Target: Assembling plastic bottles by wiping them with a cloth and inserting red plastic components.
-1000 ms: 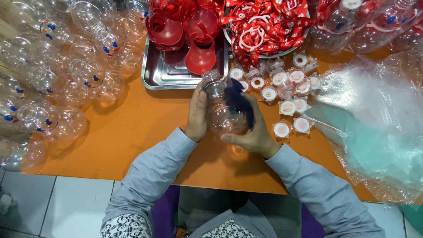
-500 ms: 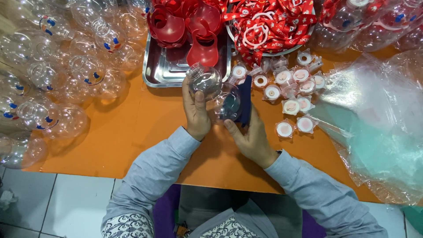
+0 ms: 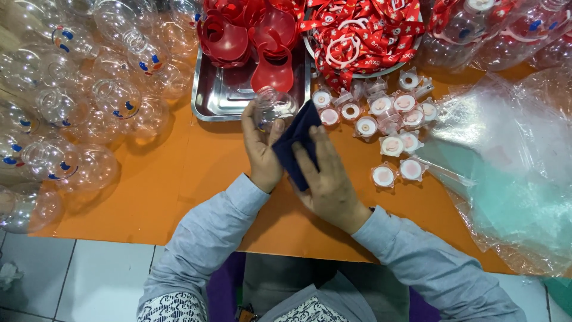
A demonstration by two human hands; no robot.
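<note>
Head view: dark cloth [image 3: 296,143] hides most of clear bottle [image 3: 273,107].

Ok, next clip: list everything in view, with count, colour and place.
clear bottle: one, transparent, in left hand
cloth: one, dark blue, against the bottle under right hand
clear bottles: many, transparent with blue and red marks, piled at left
metal tray: one, silver, top centre
red plastic parts: several, on the tray
lanyards: many, red and white, in bowl at top
caps: about a dozen, white and pink, right of tray
plastic bags: clear, at right
table: orange
left hand: holds bottle
right hand: presses cloth
</note>
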